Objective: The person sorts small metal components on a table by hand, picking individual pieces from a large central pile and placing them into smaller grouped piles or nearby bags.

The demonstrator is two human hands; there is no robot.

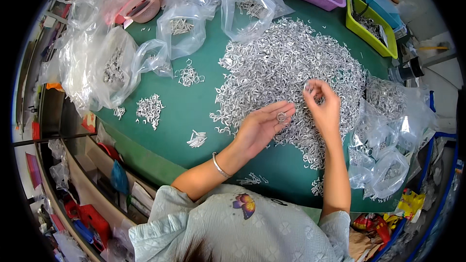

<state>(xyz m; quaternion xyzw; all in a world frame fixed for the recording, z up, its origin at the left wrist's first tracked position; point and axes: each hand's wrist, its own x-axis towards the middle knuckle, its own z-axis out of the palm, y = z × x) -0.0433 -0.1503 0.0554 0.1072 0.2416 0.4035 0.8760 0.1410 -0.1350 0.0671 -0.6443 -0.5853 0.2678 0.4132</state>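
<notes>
Palm up over the near left part of the pile, my left hand (259, 128) has its fingers stretched out together. A small metal ring (281, 117) rests on those fingers, held in the hand. To its right and a little farther off, my right hand (323, 101) is closed in a pinch above the pile. Between its thumb and fingertips is a small silver metal piece (307, 86), too small to tell its exact shape. Beneath both hands spreads a large pile of silvery curved metal pieces (291, 56) on a green tabletop (189, 104).
Small heaps of rings (189, 75), curved pieces (150, 110) and short pins (196, 139) lie at left. Clear plastic bags (182, 29) of parts stand behind, with more bags (388, 165) at right. A purple basket (330, 2) and a green basket (374, 39) hold metal parts.
</notes>
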